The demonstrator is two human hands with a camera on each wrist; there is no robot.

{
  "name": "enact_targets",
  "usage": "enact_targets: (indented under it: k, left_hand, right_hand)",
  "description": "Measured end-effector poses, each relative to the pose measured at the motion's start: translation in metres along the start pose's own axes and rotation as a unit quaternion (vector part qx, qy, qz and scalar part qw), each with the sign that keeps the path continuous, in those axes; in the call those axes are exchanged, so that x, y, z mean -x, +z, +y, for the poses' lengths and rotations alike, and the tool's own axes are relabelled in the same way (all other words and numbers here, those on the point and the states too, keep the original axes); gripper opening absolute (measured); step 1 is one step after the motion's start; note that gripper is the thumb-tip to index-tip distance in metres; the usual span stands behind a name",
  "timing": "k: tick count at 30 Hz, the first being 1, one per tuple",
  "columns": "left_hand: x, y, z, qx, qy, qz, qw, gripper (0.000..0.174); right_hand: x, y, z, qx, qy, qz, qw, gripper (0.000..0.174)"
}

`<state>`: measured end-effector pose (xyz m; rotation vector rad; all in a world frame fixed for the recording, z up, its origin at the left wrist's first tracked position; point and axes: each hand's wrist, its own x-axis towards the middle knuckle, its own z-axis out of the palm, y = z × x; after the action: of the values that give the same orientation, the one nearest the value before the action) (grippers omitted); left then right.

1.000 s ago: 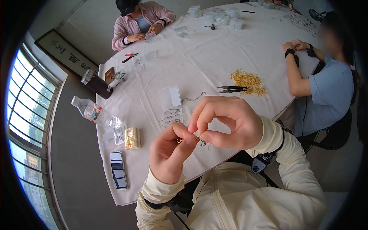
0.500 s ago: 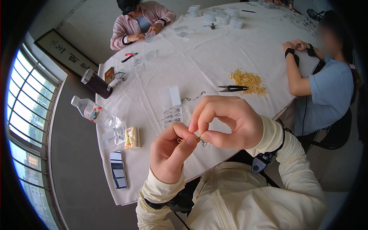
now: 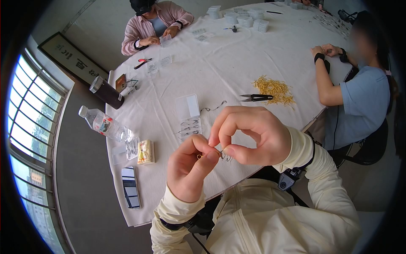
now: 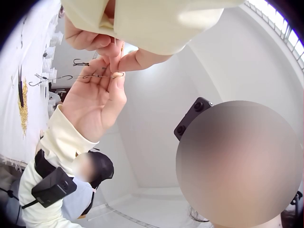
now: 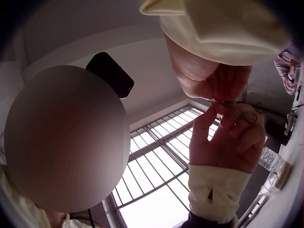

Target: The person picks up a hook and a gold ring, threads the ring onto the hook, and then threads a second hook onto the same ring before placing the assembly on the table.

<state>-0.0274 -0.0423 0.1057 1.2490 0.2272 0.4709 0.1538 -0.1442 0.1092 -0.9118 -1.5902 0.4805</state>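
Over the white table [image 3: 237, 72], left hand [image 3: 186, 169] and right hand [image 3: 253, 135] both grip a small wire hook [image 3: 226, 158].

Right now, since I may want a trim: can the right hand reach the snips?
Likely yes, once freed: the right hand pinches a hook with the left hand, but the snips lie unobstructed just beyond it.
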Motion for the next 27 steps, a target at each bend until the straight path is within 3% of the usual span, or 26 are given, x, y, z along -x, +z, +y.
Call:
enact_targets:
  k: [11, 13, 18, 23, 27]
  left_hand:
    - [-0.001, 0.001, 0.000, 0.004, -0.008, -0.001, 1.000, 0.004]
    - [-0.002, 0.008, 0.001, -0.041, -0.001, 0.038, 0.998, 0.005]
    - [0.000, -0.001, 0.000, 0.010, -0.017, 0.000, 1.000, 0.005]
    - [-0.001, 0.002, 0.001, 0.010, -0.019, 0.001, 1.000, 0.005]
    - [-0.001, 0.012, 0.004, -0.040, -0.015, 0.045, 0.998, 0.005]
  right_hand:
    - [0.003, 0.003, 0.001, -0.012, 0.010, 0.012, 1.000, 0.009]
    - [0.003, 0.004, 0.002, -0.015, 0.010, 0.012, 1.000, 0.009]
    - [0.005, 0.005, 0.001, -0.081, 0.043, 0.022, 0.996, 0.010]
    - [0.005, 0.004, 0.001, -0.062, 0.034, 0.017, 0.997, 0.010]
    - [0.005, 0.004, 0.001, -0.049, 0.027, 0.014, 0.998, 0.009]
